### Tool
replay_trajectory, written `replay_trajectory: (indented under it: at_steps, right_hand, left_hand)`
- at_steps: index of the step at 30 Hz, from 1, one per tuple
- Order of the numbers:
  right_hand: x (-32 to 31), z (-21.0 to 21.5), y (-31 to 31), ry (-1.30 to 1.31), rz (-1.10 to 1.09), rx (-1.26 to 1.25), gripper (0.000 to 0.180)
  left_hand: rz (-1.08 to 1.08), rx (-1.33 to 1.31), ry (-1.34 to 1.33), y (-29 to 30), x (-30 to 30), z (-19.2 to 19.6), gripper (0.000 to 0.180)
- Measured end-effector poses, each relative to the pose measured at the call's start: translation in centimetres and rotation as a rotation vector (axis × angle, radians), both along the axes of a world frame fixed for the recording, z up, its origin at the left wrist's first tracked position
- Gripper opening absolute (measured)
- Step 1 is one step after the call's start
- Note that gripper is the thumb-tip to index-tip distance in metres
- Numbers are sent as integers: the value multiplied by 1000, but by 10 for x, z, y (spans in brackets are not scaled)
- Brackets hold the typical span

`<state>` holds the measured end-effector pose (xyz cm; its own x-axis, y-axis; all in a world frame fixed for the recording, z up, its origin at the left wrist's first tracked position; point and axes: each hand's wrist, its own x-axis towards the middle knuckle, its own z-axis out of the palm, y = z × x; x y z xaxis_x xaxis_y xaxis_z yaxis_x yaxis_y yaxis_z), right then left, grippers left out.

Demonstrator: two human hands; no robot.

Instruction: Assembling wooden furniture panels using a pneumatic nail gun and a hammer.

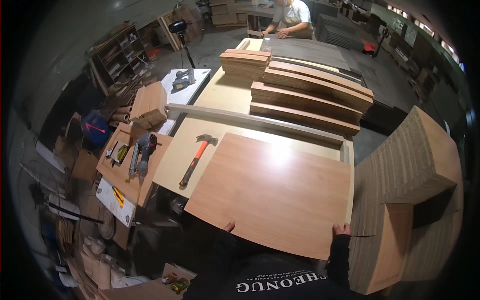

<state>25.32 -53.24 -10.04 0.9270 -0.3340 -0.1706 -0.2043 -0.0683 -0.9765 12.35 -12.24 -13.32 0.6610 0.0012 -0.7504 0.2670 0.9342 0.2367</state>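
At the bottom centre of the frame, the left hand [229,226] and right hand [342,230] both grip the near edge of a large wood-grain panel [272,192]; only the fingertips show over the edge, curled tight on the board. The panel lies flat across the lower middle of the frame, its far part resting on the workbench [220,95] and its near edge overhanging toward the person.

Just left of the panel, a hammer [197,159] with an orange and black handle lies on the bench, apart from the board. Further left, a nail gun [141,154] rests on a small side board. At the right edge, a tall stack of boards [415,165] stands just beside the panel.

Beyond the panel, a long strip [255,121] runs across the bench. Behind it, in the upper middle, lie stacks of planks [310,97]. At the top centre, another person [292,19] leans over the far end of the bench.
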Motion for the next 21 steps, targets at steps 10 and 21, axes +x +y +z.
replay_trajectory:
  at_steps: [10, 21]
  right_hand:
    - [70, 40, 103, 16, 150, -448, 55]
    - [20, 71, 191, 199, 796, -1068, 99]
  left_hand:
    - [-753, 790, 100, 96, 36, 98, 25]
    - [-711, 2306, 389, 210, 149, 65, 62]
